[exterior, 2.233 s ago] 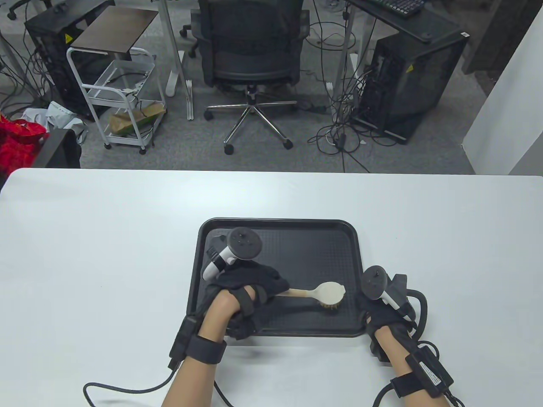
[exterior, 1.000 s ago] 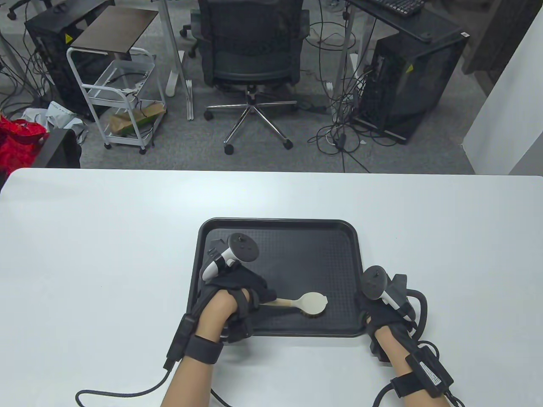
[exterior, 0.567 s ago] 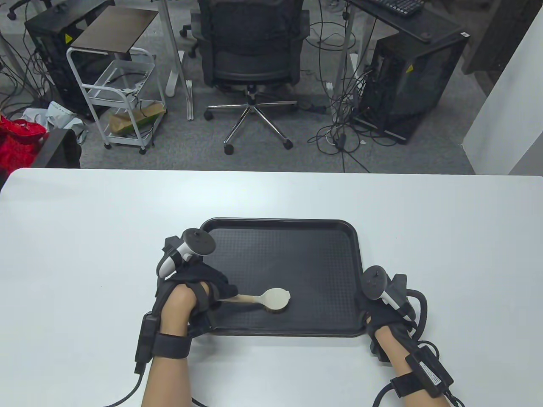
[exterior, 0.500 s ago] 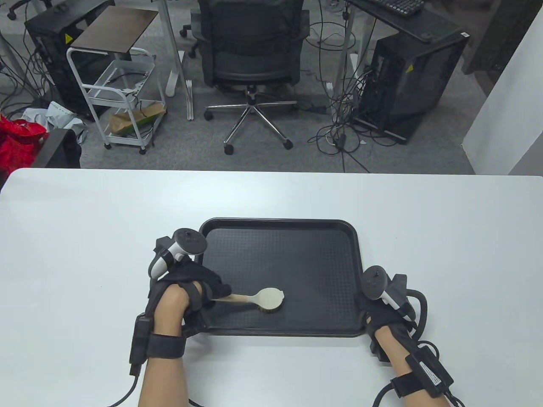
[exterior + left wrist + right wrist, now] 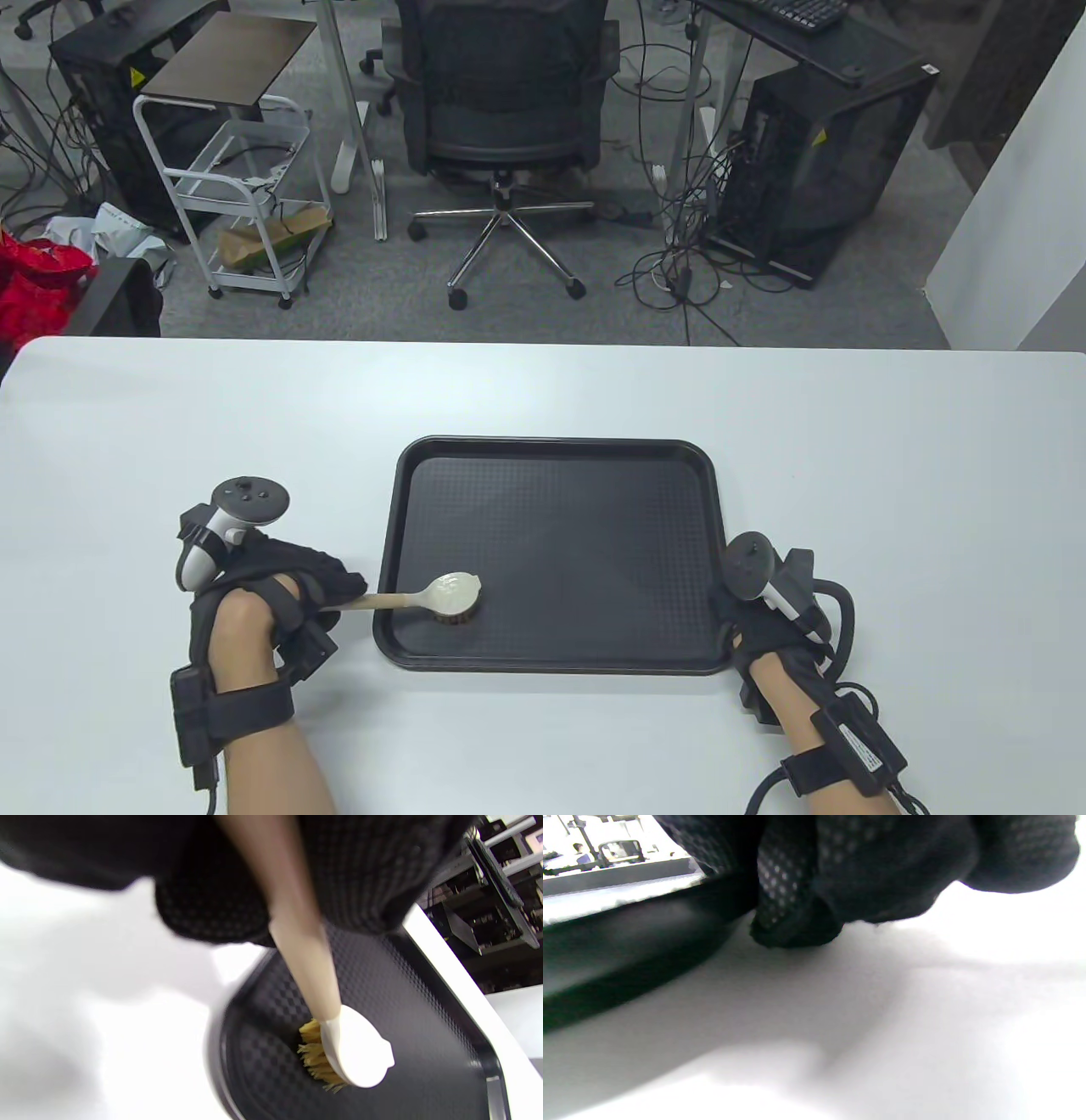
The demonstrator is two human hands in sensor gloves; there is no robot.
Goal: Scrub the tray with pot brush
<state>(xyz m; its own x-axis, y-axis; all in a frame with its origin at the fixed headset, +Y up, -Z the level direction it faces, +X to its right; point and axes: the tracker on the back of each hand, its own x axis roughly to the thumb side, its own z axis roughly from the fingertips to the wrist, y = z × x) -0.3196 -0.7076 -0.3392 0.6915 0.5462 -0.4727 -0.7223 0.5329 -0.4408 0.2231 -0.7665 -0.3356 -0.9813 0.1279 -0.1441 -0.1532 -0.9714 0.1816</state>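
- The black tray [image 5: 556, 556] sits flat on the white table [image 5: 543, 390], towards your near edge, with bare tabletop beyond it and to both sides.
- Your pot brush [image 5: 441, 596] has its head bristles-down on the tray floor, in the near left corner, just inside the left rim.
- The handle crosses that left rim and runs into your left hand [image 5: 271, 594], which sits outside the tray, fingers wrapped round the handle.
- The tray floor to the right of the brush head lies open.
- Your right hand [image 5: 764, 620] sits against the tray's near right corner; fingers [image 5: 797, 921] touch the table beside the rim, but I can't tell if they grip it.
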